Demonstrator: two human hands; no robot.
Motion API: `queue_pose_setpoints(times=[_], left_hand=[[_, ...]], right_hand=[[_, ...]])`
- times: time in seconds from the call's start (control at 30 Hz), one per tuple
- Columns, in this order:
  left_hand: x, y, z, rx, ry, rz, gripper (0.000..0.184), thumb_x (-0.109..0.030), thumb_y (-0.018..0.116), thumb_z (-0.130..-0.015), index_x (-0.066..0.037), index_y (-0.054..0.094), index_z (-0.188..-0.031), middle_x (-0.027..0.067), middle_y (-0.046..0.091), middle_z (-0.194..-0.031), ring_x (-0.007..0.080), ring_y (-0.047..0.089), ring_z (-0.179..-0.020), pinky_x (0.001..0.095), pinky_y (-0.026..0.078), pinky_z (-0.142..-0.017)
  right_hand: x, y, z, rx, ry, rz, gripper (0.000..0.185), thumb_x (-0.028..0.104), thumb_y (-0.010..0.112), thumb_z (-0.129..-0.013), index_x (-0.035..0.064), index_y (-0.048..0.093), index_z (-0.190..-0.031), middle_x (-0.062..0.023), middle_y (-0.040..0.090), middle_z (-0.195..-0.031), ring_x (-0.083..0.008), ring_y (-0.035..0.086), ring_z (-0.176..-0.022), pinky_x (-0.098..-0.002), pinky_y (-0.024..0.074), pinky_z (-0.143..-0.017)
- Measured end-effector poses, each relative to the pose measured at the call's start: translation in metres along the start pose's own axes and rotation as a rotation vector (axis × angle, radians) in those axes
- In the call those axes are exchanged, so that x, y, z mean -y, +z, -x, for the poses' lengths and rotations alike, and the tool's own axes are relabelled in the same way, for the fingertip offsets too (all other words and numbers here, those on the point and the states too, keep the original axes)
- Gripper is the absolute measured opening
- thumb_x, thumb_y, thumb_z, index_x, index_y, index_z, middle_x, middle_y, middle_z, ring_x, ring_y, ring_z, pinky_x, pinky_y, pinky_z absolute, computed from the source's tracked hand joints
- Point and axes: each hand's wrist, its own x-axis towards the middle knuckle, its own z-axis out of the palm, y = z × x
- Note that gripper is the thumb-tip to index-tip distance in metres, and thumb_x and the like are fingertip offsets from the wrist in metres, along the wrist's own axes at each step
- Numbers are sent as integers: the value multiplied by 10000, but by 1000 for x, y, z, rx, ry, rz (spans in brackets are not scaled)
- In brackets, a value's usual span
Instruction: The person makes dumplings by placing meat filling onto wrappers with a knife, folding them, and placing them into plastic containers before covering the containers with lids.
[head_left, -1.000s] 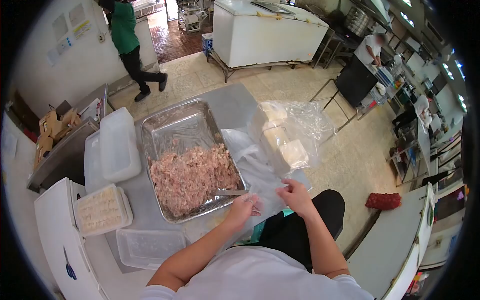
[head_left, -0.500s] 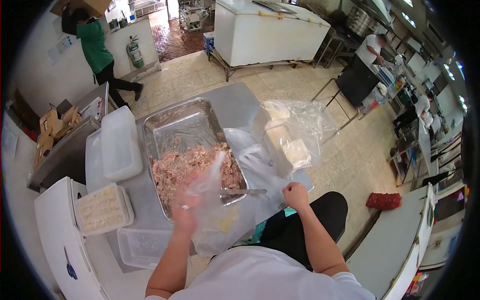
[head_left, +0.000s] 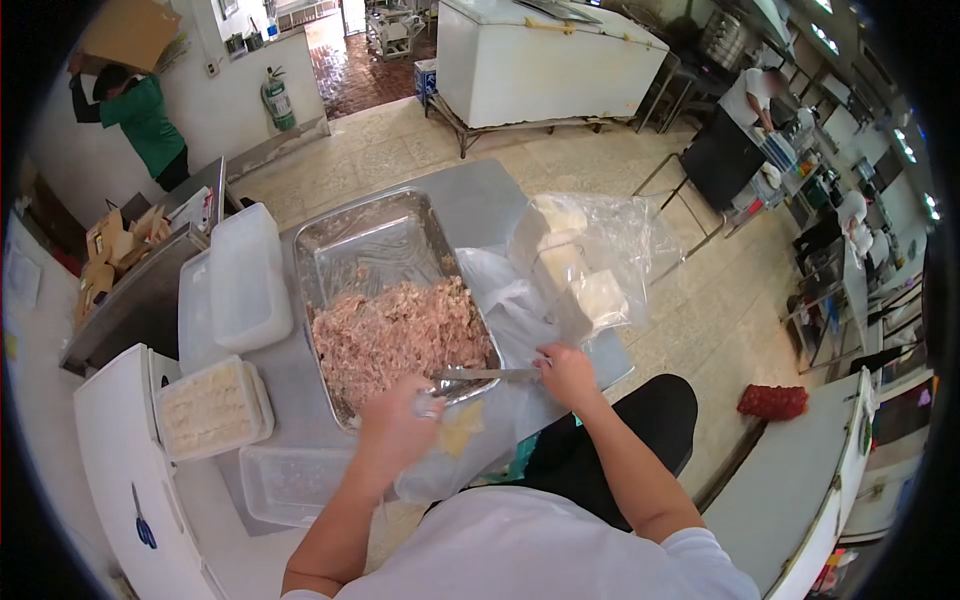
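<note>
A metal tray (head_left: 318,232) holds a mass of minced meat (head_left: 390,335) in its near part. Over the tray's near edge lies a flat metal utensil (head_left: 500,374), its outer end in the closed fingers of my right hand (head_left: 565,372). At the near left corner of the tray is my left hand (head_left: 402,420), blurred, with clear plastic about its fingers; what it grips cannot be made out. A plastic bag with pale blocks (head_left: 600,300) lies beyond my right hand, beside a white plastic bag (head_left: 510,300). Yellowish pieces (head_left: 460,430) show near my left hand.
Plastic boxes (head_left: 250,280) stand left of the tray, with a filled container (head_left: 210,410) and a clear container (head_left: 290,485) nearer. A person in green (head_left: 150,130) holds a cardboard box (head_left: 128,35) at upper left. Another person (head_left: 750,100) stands at upper right.
My right hand has moved left and closed on the utensil's end. My left hand went left, with the plastic now lower. The person in green moved left with the box.
</note>
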Motion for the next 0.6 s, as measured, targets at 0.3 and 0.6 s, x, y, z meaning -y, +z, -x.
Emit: queue_pose_setpoints(times=[0.3,0.6], left_hand=[[3,82,-19,376,125,-517,160,-153,663,-788,-39,698,-895,189,701,-889,371,722,-826,481,573,-718],[24,111,-42,465,300,-705,158,-148,642,-823,-46,747,-882,175,716,-945,320,749,-826,437,600,-694]], right_hand=[[-20,37,-19,-63,-57,-8,156,197,731,-841,88,781,-939,-132,713,-962,-361,686,-916,-460,557,-828],[-25,17,-15,-27,3,10,143,190,692,-831,119,789,-908,-145,716,-973,-360,694,-920,-468,567,-839]])
